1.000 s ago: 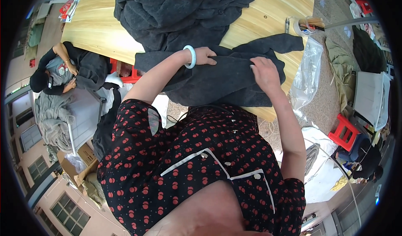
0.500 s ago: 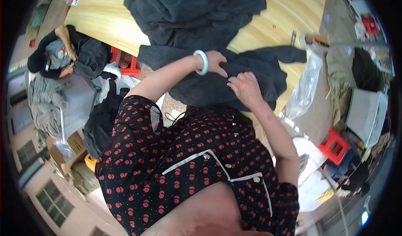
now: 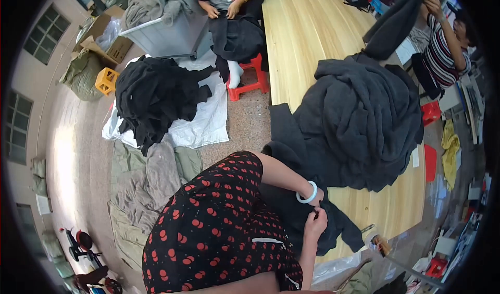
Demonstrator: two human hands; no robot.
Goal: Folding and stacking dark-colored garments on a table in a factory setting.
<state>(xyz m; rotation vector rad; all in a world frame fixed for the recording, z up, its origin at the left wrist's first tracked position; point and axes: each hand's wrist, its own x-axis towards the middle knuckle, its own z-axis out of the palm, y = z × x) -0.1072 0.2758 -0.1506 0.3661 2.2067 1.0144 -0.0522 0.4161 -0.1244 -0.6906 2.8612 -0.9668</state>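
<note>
A dark grey garment (image 3: 338, 223) lies across the near edge of the wooden table, partly over my lap. My left hand (image 3: 318, 196), with a pale bracelet at the wrist, is closed on its cloth; some of its fingers are hidden. Just below, almost touching it, my right hand (image 3: 315, 222) pinches the same garment with thumb and curled fingers. One sleeve stretches out towards a small metal tool (image 3: 368, 228) at the table's edge. Beyond my hands rises a large heap of dark grey garments (image 3: 364, 122), touching the cloth I hold.
The wooden table (image 3: 297, 28) runs away from me. At its far left a person handles dark cloth (image 3: 237, 38) beside a red stool (image 3: 249, 80). A person at right lifts a dark garment (image 3: 398, 23). Left are a black clothes pile (image 3: 156, 96) and a grey bin (image 3: 161, 38).
My view has swung to the left, so the floor piles and bin show more fully. Both hands stay on the dark garment and have come closer together.
</note>
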